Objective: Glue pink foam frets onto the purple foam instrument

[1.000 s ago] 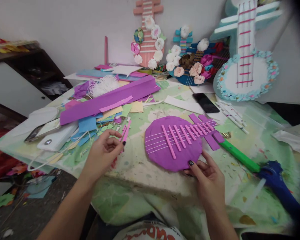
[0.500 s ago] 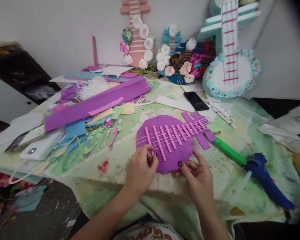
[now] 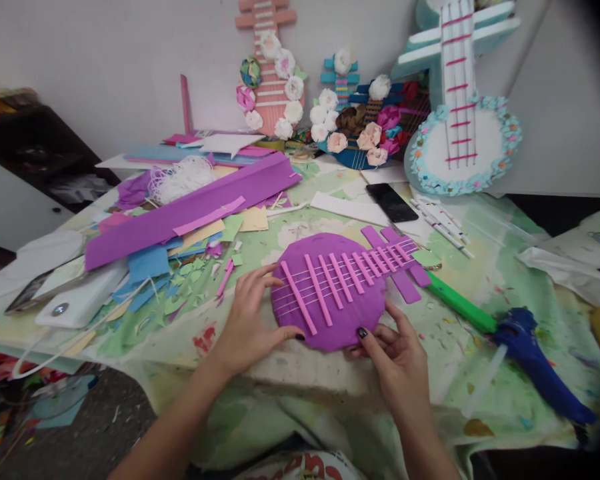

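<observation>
Both hands are steadying the purple foam guitar [image 3: 330, 293] lying flat on the table: the right hand [image 3: 397, 357] is pinching its near rim, while the left hand [image 3: 250, 317] is spreading open-fingered against its left edge. Beyond it, finished flowered guitars [image 3: 365, 127] are leaning against the wall.

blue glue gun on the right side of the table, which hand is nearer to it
Right. The right hand holds the near edge of the purple foam guitar, left of the blue glue gun. The left hand rests at the guitar's far left edge.
</observation>
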Tool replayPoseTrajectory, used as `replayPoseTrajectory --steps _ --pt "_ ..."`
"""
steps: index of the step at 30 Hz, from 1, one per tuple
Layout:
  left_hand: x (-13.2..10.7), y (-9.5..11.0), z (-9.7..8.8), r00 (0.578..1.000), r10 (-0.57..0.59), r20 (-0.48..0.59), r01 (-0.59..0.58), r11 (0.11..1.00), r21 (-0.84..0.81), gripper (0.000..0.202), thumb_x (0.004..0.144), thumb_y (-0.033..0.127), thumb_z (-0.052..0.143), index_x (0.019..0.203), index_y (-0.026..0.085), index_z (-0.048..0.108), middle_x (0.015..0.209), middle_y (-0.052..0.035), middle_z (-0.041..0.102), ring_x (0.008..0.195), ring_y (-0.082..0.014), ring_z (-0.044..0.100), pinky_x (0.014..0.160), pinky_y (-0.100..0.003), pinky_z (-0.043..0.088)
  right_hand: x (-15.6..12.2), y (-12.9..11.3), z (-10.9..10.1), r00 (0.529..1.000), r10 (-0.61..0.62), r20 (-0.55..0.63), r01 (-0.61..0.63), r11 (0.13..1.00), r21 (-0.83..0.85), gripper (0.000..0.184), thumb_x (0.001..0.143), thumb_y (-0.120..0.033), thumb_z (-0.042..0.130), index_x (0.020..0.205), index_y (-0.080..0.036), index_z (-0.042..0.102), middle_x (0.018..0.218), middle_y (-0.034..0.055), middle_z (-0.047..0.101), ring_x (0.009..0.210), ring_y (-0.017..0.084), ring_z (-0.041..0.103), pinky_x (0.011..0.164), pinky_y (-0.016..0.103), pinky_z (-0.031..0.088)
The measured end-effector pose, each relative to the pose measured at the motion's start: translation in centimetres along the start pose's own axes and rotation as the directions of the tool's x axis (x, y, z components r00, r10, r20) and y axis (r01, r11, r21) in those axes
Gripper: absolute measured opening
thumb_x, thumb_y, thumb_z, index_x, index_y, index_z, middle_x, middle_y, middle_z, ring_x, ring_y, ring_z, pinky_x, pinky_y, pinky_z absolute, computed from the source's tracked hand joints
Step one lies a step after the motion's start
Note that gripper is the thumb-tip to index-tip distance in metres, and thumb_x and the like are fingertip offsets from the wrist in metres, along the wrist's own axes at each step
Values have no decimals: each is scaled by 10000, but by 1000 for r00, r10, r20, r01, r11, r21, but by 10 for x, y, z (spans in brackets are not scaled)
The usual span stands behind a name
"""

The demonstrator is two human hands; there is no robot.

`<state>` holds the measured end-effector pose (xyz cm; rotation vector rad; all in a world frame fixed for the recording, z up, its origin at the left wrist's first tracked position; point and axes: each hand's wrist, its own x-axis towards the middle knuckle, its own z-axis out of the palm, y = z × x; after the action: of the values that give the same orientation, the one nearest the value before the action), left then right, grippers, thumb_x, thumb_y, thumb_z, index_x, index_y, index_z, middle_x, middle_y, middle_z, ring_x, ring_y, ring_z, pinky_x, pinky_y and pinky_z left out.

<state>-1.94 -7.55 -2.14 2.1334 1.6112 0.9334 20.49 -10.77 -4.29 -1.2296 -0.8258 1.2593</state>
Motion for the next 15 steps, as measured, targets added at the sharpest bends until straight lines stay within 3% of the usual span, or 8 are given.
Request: replayPoseTrajectory --steps 3,5,15 --pt "6 0 -1 986 -12 166 6 999 38 790 544 577 781 1152 204 440 1474 -184 286 1374 -369 218 1082 -574 270 0 1 1 1000 -4 0 4 1000 2 698 713 -307 736 1296 -176 374 682 -11 668 509 145 634 523 280 554" --pt "9 1 1 977 -8 211 -3 999 49 824 539 609 766 1169 206 419 1494 -185 246 1393 -375 171 1098 -587 241 1 0 1 1000 4 -4 -4 1000 10 698 703 -310 744 1282 -175 377 676 -15 664 499 143 630 521 280 555" --pt "11 3 11 987 -18 161 -5 990 143 809 571 668 706 1159 201 405 1484 -179 267 1390 -382 180 1100 -592 233 1 -1 1 1000 25 -9 -25 999 25 736 687 -324 752 1292 -175 359 673 -16 666 501 149 637 515 275 549"
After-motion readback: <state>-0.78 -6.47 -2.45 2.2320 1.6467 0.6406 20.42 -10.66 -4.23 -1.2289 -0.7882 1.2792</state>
